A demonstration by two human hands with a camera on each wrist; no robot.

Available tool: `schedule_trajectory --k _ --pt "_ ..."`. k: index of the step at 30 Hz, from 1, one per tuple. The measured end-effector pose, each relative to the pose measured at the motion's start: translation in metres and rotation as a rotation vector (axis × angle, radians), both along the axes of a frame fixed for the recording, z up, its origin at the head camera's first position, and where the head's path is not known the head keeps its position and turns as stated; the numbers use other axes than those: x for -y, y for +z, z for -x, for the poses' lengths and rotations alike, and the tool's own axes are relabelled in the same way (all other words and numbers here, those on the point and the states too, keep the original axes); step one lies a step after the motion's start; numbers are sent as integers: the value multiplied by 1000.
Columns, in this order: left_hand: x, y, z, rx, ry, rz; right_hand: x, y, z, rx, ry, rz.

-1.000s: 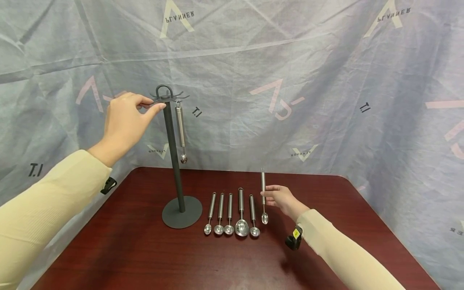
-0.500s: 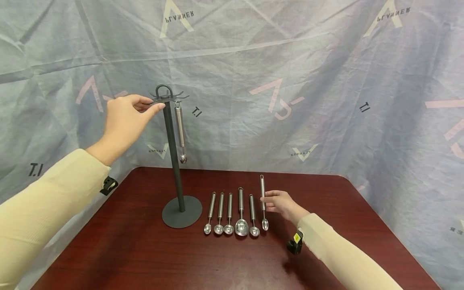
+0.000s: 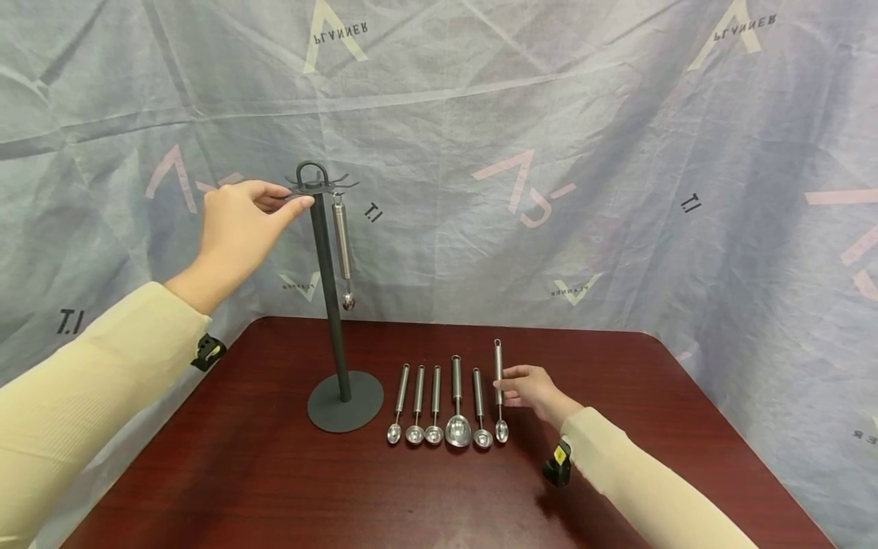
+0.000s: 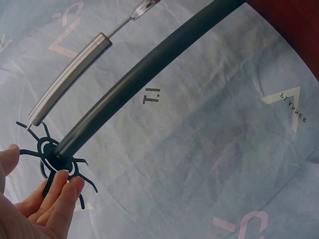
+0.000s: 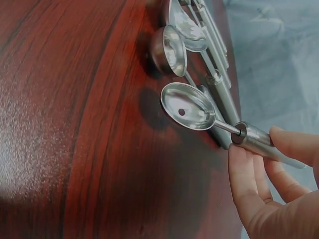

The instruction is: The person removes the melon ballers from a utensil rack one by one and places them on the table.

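Observation:
My left hand (image 3: 236, 229) pinches the hooked top of a dark grey utensil stand (image 3: 328, 297) between thumb and fingers. From one of its hooks hangs a steel scoop (image 3: 342, 240) with a small round bowl, handle up. At the right end of a row, my right hand (image 3: 536, 390) holds a melon baller (image 3: 498, 362) by its steel handle, thumb on one side and fingers on the other. Its oval bowl (image 5: 187, 107) has a small hole and sits low over the table, close to a shadow; whether it touches the wood I cannot tell.
Several steel scoops lie side by side left of the held one, among them a large scoop (image 3: 457, 431) and a small round one (image 3: 482, 438). The stand's round base (image 3: 329, 415) rests on the reddish-brown table (image 3: 411, 503). Grey printed cloth (image 3: 439, 252) hangs behind.
My right hand has come down a little with the melon baller, bringing its bowl level with the row of scoops. My left hand has stayed at the stand's top, almost still.

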State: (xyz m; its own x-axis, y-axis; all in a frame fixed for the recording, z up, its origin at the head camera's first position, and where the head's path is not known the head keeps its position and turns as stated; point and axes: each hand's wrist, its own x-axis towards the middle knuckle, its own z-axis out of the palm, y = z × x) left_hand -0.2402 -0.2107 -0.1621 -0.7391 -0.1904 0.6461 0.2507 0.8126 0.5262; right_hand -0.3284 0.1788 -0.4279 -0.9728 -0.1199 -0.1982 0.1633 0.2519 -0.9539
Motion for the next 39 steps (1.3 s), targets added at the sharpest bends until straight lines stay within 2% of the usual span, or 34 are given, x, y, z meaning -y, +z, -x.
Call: schedule_trajectory --k 11,17,22,39 --pt "0 0 3 4 -4 -9 0 -13 9 23 -47 -20" --pt "0 -1 2 19 -9 -25 1 -17 8 15 -32 -42" --pt "0 -1 2 12 -6 -26 3 -22 8 42 -48 -81" --pt "1 -2 2 -3 -9 -10 7 -22 9 52 -79 -180"
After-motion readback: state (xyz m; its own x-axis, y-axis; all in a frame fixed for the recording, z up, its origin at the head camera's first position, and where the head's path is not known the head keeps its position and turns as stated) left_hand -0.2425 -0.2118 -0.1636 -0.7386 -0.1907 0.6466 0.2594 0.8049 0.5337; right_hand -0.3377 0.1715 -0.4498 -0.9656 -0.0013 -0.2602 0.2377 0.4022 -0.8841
